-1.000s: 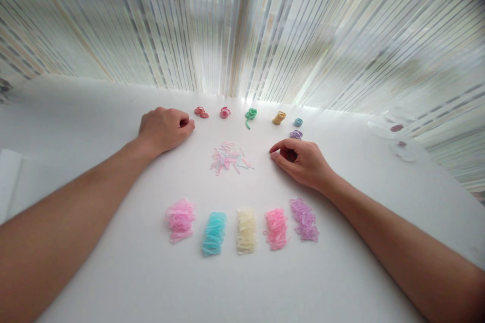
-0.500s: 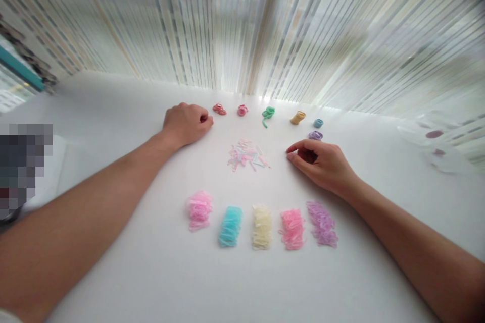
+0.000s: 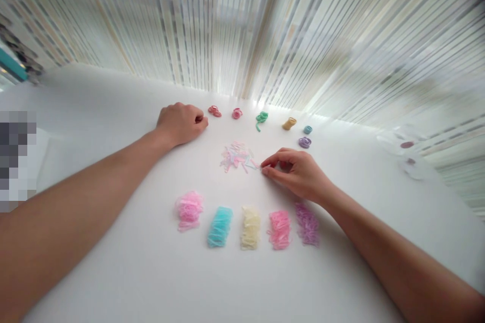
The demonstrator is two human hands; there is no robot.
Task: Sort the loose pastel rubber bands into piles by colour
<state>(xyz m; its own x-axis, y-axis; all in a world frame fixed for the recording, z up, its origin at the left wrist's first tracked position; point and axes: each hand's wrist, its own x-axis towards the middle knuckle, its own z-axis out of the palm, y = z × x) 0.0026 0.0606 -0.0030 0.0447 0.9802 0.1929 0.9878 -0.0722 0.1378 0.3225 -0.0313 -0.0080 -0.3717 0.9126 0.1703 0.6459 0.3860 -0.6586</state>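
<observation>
My right hand (image 3: 293,169) reaches in from the right, thumb and forefinger pinched at the right edge of a loose pile of thin pastel elastic bands (image 3: 235,156). A pale band's end shows at the fingertips. My left hand (image 3: 182,123) rests on the table in a loose fist, left of a small red bundle of bands (image 3: 214,111); nothing shows in it. Nearer me lie sorted heaps of bands: light pink (image 3: 189,210), turquoise (image 3: 220,227), cream (image 3: 250,228), coral pink (image 3: 279,230) and purple (image 3: 307,224).
Along the back of the white table (image 3: 151,267) sit a rose coil (image 3: 237,113), a green coil (image 3: 261,119), a mustard coil (image 3: 289,123), a blue coil (image 3: 308,130) and a violet coil (image 3: 305,142). A striped string curtain (image 3: 242,25) hangs behind. Transparent items (image 3: 407,154) lie right.
My right hand has moved left to the pile's edge, and its thumb and forefinger have closed. My left hand stays in its loose fist. The whole view has shifted slightly.
</observation>
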